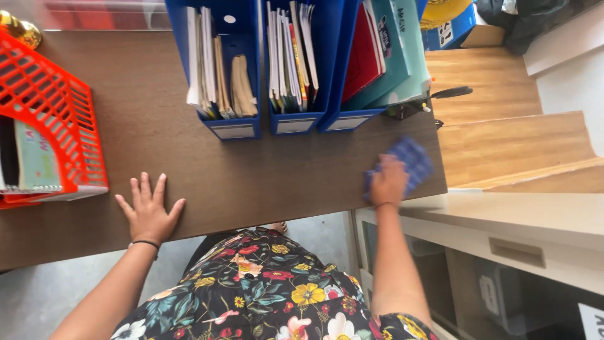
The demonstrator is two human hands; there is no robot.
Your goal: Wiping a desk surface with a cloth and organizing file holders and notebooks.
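Left hand lies flat on the brown desk, fingers spread, grasping nothing, near the front edge. Right hand presses a blue cloth against the desk's right front corner, fingers closed over it; the cloth is blurred. Three blue magazine files stand at twelve o'clock; an orange wire tray sits at nine o'clock.

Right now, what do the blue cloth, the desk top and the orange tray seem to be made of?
The blue cloth under the right hand looks like soft woven fabric: it bunches and shows a checked texture, though blurred. The desk top, where the left hand lies flat, looks like matte brown wood-grain laminate, possibly veneer. The orange tray looks like glossy moulded plastic with open lattice walls.
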